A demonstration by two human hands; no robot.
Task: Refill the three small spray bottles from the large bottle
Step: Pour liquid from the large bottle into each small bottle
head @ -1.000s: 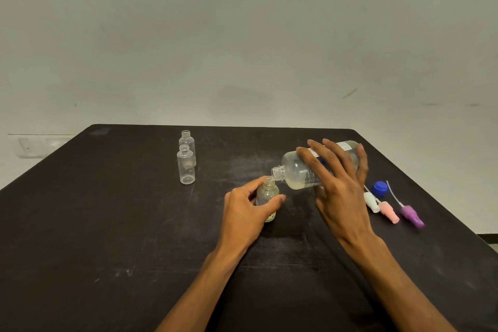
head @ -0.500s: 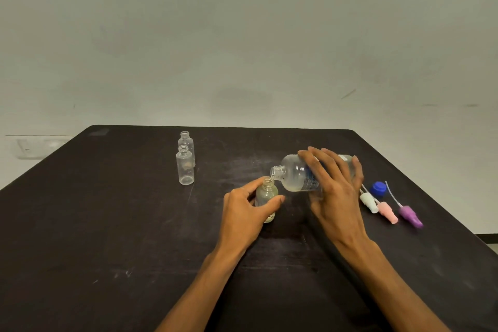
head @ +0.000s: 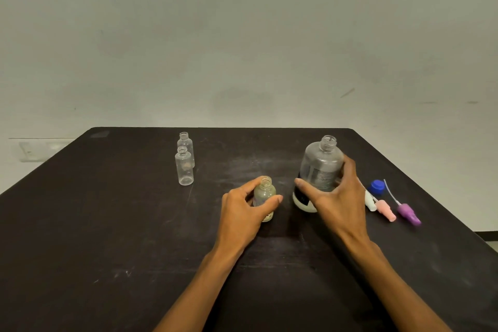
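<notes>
Large bottle [head: 320, 167] now upright in right hand [head: 339, 197]; left hand [head: 242, 210] gripping one small bottle [head: 264, 194] of three.

Black table [head: 107, 224]: bottles [head: 184, 170], sprayer heads [head: 388, 210], blue cap [head: 377, 187].

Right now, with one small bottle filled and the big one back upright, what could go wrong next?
1. The large bottle and the small bottle in the left hand are both uncapped; a knock could spill them.
2. The two clear small bottles stand very close together, so lifting the front one may tip the back one.
3. The right hand sits near the loose spray tops and blue cap; it could sweep them toward the table edge.
</notes>
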